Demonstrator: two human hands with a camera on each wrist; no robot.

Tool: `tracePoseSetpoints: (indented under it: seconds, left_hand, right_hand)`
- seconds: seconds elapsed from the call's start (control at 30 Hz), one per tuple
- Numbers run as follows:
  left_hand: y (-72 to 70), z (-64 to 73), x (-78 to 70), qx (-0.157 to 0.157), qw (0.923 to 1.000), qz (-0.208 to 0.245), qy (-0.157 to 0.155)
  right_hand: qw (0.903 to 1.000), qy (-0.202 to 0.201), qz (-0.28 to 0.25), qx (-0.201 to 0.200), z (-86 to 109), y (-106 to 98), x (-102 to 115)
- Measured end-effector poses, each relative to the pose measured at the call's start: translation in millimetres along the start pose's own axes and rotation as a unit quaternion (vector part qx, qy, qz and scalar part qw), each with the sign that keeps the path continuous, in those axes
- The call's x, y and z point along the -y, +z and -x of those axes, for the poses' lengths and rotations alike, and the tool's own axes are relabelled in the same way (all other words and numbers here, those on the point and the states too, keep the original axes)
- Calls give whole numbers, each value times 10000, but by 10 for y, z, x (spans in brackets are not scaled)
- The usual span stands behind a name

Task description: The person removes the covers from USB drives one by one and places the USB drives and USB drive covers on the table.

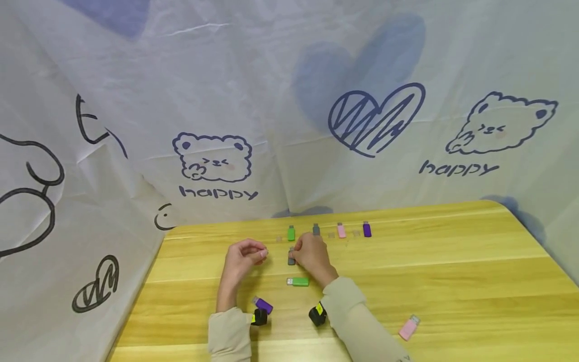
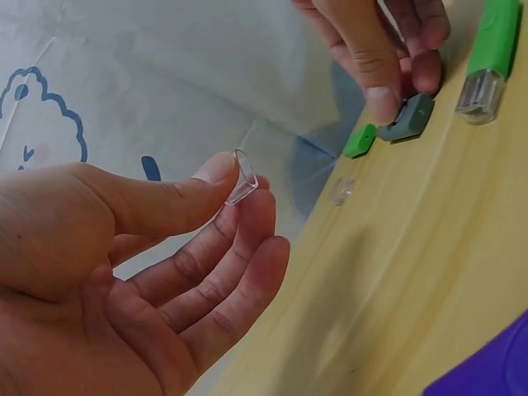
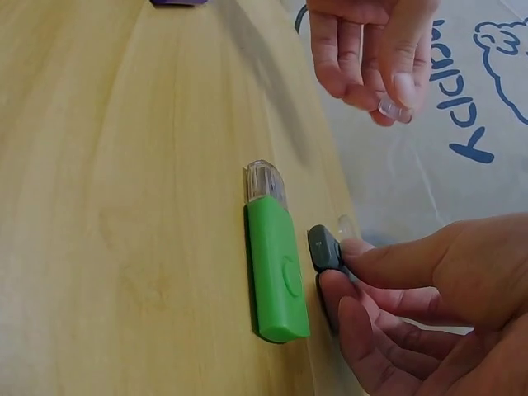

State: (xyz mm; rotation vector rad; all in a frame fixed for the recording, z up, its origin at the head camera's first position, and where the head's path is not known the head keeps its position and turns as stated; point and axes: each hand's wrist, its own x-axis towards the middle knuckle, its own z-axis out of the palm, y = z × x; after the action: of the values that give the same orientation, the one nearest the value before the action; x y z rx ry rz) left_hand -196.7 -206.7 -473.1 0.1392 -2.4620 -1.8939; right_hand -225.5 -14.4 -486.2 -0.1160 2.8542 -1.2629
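My left hand (image 1: pixel 244 257) is raised over the table and pinches a small clear plastic cap (image 2: pixel 243 181) between thumb and fingertips. At the table's middle my right hand (image 1: pixel 313 255) pinches a dark grey USB stick (image 1: pixel 291 258) by thumb and forefinger, low over the wood. In the right wrist view the fingers partly cover that stick (image 3: pixel 325 247). Nearer to me lies a green USB stick (image 1: pixel 300 282) with a clear cap (image 3: pixel 265 181) on its plug end. A purple USB stick (image 1: pixel 264 305) lies beside my left wrist.
Along the back stand out a row of USB sticks: green (image 1: pixel 291 234), grey (image 1: pixel 316 229), pink (image 1: pixel 341 231) and purple (image 1: pixel 367 230). Loose clear caps (image 1: pixel 331 235) lie between some of them. Another pink USB stick (image 1: pixel 409 328) lies at the front right. A printed cloth (image 1: pixel 280 166) hangs behind the table.
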Motion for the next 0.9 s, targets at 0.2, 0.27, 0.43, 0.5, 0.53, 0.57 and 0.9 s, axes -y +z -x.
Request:
tracePoseSetpoints:
  seconds: [0.2,0.27,0.43,0.5,0.53,0.57,0.9]
  left_hand:
    - [119,-20,38,133,9996,-260,-10]
    - [164,-36,47,221,9986,-477,29]
    - [246,-75,59,401,9936,-1038,168]
    - [259,-86,62,419,9909,-1259,214]
    - [262,-92,68,406,9895,-1367,235]
    - [262,-97,71,382,9880,-1476,243]
    - [262,-119,120,408,9763,-2097,356]
  right_hand:
    - [9998,-20,-201,-58,66,-108,-26]
    - [9993,-16,-369,-78,121,-190,-30]
    - [9975,32,-695,-78,300,-431,-67]
    - [9968,8,-797,-66,374,-520,-98]
    - [9963,-8,-854,-35,411,-562,-115]
    - [9961,-55,-876,-10,446,-601,-135]
    - [9938,291,-1061,140,641,-846,-312]
